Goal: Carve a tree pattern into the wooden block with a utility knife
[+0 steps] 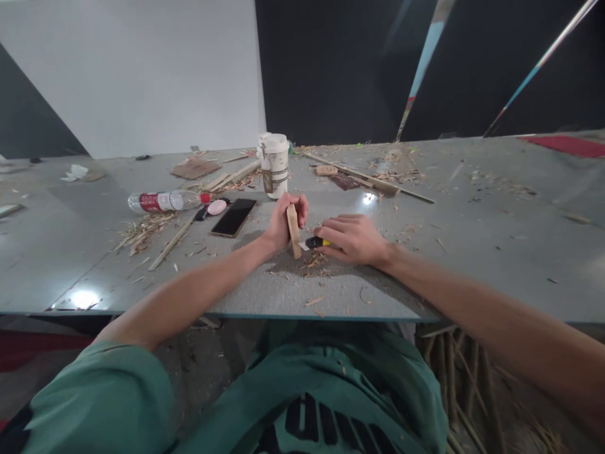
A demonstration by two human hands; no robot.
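Note:
My left hand (286, 222) is closed around the upper part of a small flat piece of wood (295, 236), which stands tilted with its lower end near the table. In my right hand (352, 238) is a utility knife (317, 242) with a black and yellow body. Its short blade points left and lies at the lower part of the wood; whether it touches cannot be made out. Wood shavings (316, 261) lie on the table just below the blade. My right hand rests low, close to the tabletop.
A white lidded cup (275, 165) stands behind my left hand. To the left lie a phone (234, 217), a pink oval object (217, 207) and a plastic bottle (163, 201) on its side. Wooden strips (373, 181) and scraps lie farther back. The table's edge (326, 316) is before me.

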